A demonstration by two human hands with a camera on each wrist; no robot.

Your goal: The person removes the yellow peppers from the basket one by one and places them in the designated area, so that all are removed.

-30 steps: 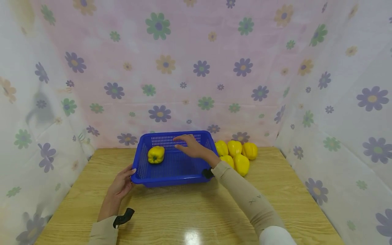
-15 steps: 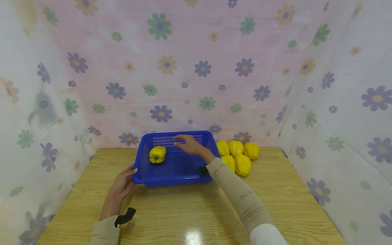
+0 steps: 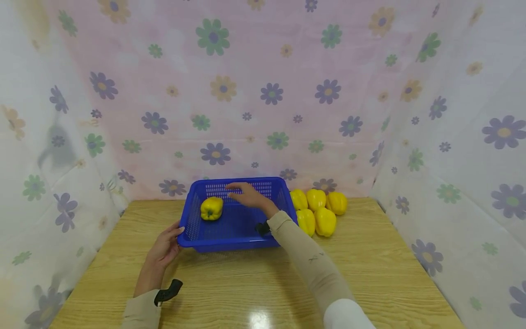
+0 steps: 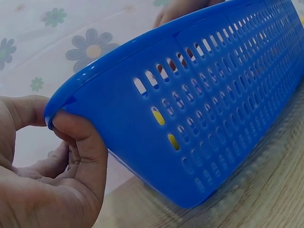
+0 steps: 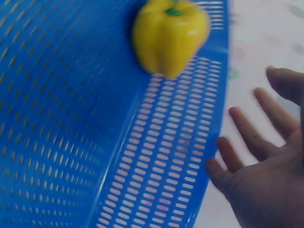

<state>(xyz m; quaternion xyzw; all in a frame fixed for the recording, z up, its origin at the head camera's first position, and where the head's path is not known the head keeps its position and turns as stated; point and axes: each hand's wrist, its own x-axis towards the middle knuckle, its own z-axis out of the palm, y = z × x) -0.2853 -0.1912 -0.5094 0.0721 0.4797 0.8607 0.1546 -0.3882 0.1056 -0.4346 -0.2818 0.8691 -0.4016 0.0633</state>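
Observation:
A blue plastic basket (image 3: 238, 244) with slotted walls stands on the table. One yellow bell pepper (image 3: 211, 209) lies inside it near the left wall. My left hand (image 3: 164, 246) pinches the basket's front left corner; in the left wrist view thumb and fingers (image 4: 85, 147) curl round the rim. Over the basket hovers my right hand (image 3: 248, 195), holding nothing, with fingers (image 5: 251, 133) loosely spread. Just right of the basket sit several more yellow bell peppers (image 3: 324, 221) in a cluster, one partly hidden by the right sleeve.
A wooden table (image 3: 230, 292) carries everything. Behind it hangs a flowered cloth (image 3: 246, 91), and similar cloth walls (image 3: 464, 183) rise at both sides. Each wrist wears a black camera mount (image 3: 168, 292).
My right hand has drifted slightly left over the basket, its forearm swinging left too. The left hand keeps its grip; the basket and peppers stay in place.

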